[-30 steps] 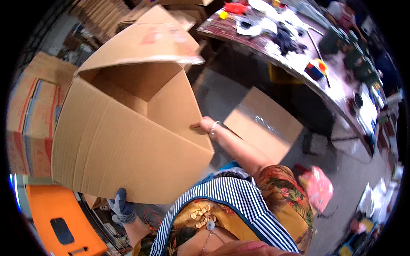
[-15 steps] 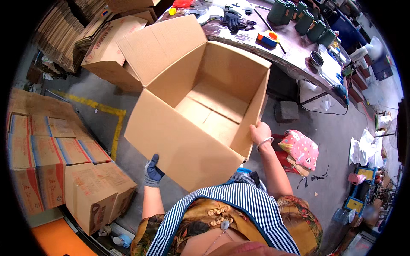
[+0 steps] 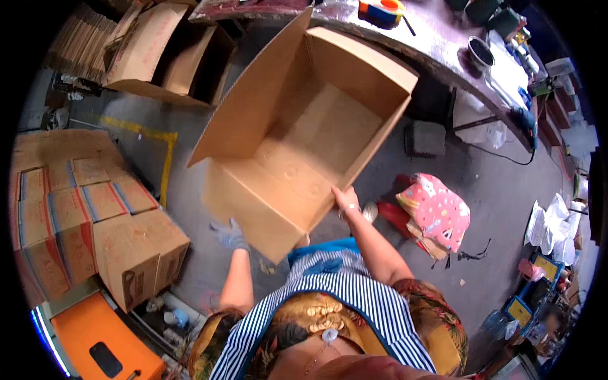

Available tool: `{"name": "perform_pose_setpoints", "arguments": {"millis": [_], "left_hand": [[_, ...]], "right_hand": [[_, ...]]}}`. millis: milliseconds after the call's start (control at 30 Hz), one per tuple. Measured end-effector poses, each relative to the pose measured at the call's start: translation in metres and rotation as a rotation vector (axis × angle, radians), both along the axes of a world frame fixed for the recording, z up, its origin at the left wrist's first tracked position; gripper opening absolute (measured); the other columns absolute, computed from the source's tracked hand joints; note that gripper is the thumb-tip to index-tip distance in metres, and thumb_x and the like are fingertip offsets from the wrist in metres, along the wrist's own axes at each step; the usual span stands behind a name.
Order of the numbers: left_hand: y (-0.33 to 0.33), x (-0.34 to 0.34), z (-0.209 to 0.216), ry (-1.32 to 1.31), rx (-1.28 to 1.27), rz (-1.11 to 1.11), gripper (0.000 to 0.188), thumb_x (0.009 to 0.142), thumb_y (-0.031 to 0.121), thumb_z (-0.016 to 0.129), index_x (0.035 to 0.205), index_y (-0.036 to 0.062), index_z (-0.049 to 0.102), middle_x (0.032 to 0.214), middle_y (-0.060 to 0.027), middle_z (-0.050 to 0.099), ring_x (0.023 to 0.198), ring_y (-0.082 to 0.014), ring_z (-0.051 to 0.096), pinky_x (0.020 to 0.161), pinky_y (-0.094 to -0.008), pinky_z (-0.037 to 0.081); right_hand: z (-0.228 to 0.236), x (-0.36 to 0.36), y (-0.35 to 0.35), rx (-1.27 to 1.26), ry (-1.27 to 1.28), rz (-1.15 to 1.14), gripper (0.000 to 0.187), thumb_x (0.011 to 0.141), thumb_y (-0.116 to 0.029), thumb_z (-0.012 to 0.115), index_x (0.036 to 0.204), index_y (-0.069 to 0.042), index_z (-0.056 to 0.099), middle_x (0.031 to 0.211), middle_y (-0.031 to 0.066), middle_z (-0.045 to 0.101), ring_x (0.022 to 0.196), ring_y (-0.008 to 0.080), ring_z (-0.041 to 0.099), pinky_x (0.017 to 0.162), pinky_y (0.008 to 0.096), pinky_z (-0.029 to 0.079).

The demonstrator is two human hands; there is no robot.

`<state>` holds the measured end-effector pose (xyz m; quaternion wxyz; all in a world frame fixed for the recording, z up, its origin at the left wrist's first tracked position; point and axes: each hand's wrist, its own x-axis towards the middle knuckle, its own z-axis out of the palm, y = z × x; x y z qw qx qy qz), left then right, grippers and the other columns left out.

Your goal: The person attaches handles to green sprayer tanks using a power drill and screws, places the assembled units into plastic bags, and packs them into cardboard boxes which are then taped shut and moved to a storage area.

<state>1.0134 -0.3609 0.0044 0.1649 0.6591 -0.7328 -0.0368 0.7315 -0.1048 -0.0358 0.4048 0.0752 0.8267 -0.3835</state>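
Grips a large open carton (image 3: 310,136) by its right rim with the bare right hand (image 3: 347,201), clamped on the cardboard near the close corner. Spreads the fingers of the gloved left hand (image 3: 229,234) apart beside the carton's near panel, too blurred to tell whether touching it. Holds the carton in front of the striped apron (image 3: 329,288), above or on the grey floor (image 3: 500,209); impossible to tell which. Runs on its long axis from lower left to upper right, with the far end pointing at the tabletop (image 3: 434,45), the near end angled toward the left hand, and the mouth turned up toward the head, baring the inside. Rises along the left side in a tall, slanting flap.

Seen at left: stacked cartons (image 3: 107,202) and a yellow line (image 3: 169,158) on the floor. Seen at right: a pink cushion (image 3: 443,212) near the right forearm, and a grey block (image 3: 424,139) farther off. Set out on the tabletop, beyond the carton: an orange-and-blue tool (image 3: 383,11) and a dark bowl (image 3: 481,52).
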Motion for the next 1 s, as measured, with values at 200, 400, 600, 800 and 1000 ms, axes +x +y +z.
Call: {"name": "perform_pose_setpoints", "arguments": {"millis": [200,400,600,800,1000], "left_hand": [[0.102,-0.218,0.127,-0.349,0.037,-1.306,0.064,0.088,0.040,0.059,0.144,0.0135,0.042,0.148,-0.0200,0.038,0.137,-0.0406,0.033,0.114,-0.0537,0.023],[-0.099,-0.278,0.108,-0.371,-0.495,-0.264,0.075,0.085,0.058,0.055,0.147,0.0193,0.037,0.149,-0.0189,0.036,0.133,-0.0425,0.037,0.108,-0.0542,0.031],[-0.133,-0.277,0.023,0.082,0.985,-0.147,0.097,0.086,0.079,0.029,0.146,0.0020,0.038,0.152,-0.0192,0.033,0.140,-0.0296,0.032,0.114,-0.0427,0.026],[-0.014,-0.357,0.017,-0.084,-0.280,-0.567,0.050,0.095,0.032,0.055,0.132,-0.0008,0.052,0.132,-0.0221,0.054,0.123,-0.0358,0.051,0.109,-0.0486,0.034],[0.209,-0.475,-0.018,0.252,0.941,-0.990,0.078,0.086,0.034,0.068,0.146,0.0002,0.033,0.146,-0.0228,0.041,0.135,-0.0366,0.040,0.110,-0.0417,0.034]], "right_hand": [[-0.020,-0.044,0.021,0.017,-0.102,-0.093,0.060,0.080,-0.025,0.063,0.128,0.006,0.043,0.116,0.0309,0.062,0.112,0.0424,0.060,0.095,0.0444,0.046],[-0.001,-0.074,0.092,-0.054,0.055,0.019,0.067,0.078,-0.027,0.063,0.133,0.000,0.036,0.105,0.0283,0.066,0.101,0.0422,0.064,0.090,0.0476,0.048],[-0.050,-0.099,0.093,-0.058,-0.179,0.103,0.082,0.077,-0.061,0.066,0.120,0.008,0.057,0.119,0.0302,0.057,0.106,0.0384,0.061,0.089,0.0409,0.051],[-0.026,-0.170,0.048,-0.097,-0.608,0.271,0.063,0.080,-0.053,0.071,0.105,0.005,0.068,0.092,0.0187,0.069,0.073,0.0278,0.069,0.064,0.0375,0.057],[0.030,-0.252,0.084,-0.045,0.090,0.923,0.049,0.079,-0.046,0.067,0.101,-0.001,0.070,0.100,0.0207,0.069,0.087,0.0338,0.068,0.078,0.0451,0.054]]}}
